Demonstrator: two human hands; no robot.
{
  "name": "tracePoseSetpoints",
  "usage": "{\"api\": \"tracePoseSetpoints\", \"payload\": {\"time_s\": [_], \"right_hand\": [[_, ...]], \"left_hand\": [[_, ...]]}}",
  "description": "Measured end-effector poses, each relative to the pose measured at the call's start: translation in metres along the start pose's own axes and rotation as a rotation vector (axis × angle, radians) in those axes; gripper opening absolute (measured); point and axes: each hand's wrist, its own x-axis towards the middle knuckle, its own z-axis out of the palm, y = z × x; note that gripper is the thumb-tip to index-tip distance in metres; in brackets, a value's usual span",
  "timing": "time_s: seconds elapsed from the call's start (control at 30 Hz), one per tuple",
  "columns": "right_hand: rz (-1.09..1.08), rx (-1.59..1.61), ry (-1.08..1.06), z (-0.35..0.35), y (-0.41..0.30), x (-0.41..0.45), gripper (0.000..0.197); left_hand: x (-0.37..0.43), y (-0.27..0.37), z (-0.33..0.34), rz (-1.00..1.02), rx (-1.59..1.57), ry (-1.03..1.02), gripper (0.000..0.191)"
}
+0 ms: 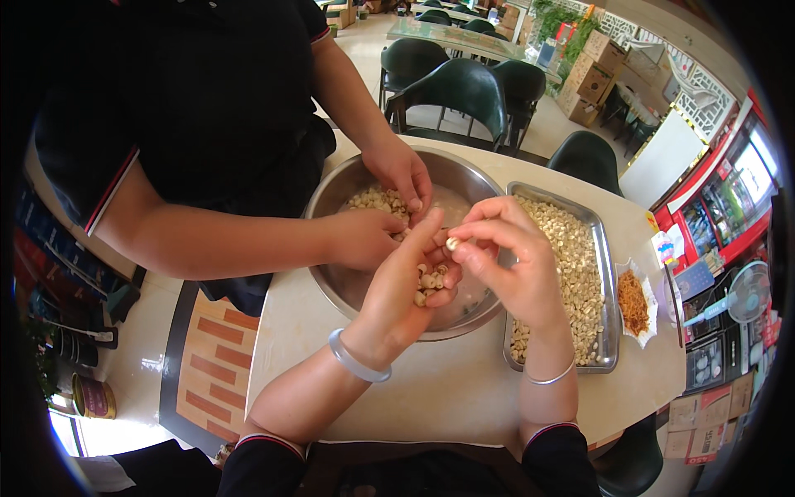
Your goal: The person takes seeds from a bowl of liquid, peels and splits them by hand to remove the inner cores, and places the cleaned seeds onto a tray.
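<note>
My left hand (391, 298), palm up over a steel basin (332, 192), cups several pale lotus seeds (430, 279). Between thumb and fingertips, my right hand (525, 267) pinches a single lotus seed (453, 243) just above the left fingers. Cloudy water (456, 202) and a heap of lotus seeds (376, 202) are in the basin. To its right lies a rectangular steel tray (612, 348) spread with split, cream-coloured seeds (574, 279); my right forearm crosses its near left part. My hands hide part of the basin.
Across the basin, a co-worker's hands (400, 171) handle seeds inside it. White fluted paper (649, 310) holds orange-brown shreds (633, 301) on the table (428, 397), right of the tray. Dark chairs (463, 93) stand beyond the table, and a small fan (745, 289) is at right.
</note>
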Motion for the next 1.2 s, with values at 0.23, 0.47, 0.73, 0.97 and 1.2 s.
{"api": "tracePoseSetpoints", "payload": {"time_s": [0.23,0.47,0.73,0.97,1.2], "right_hand": [[0.022,0.082,0.035,-0.01,0.0,0.001,0.019],[-0.106,-0.177,0.096,-0.009,-0.006,0.0,0.027],[-0.063,-0.078,0.095,-0.016,-0.009,0.0,0.027],[-0.1,-0.185,0.103,-0.016,-0.02,-0.003,0.025],[-0.127,-0.319,0.087,-0.018,-0.023,-0.004,0.019]], "left_hand": [[-0.002,-0.004,0.003,0.075,0.11,-0.033,0.022],[-0.001,-0.005,0.001,0.067,0.191,-0.032,0.019],[-0.003,-0.007,0.008,0.125,0.213,-0.017,0.015],[-0.006,-0.003,0.01,0.093,0.184,-0.029,0.013],[-0.007,-0.003,0.008,0.106,0.242,-0.058,0.013]]}}
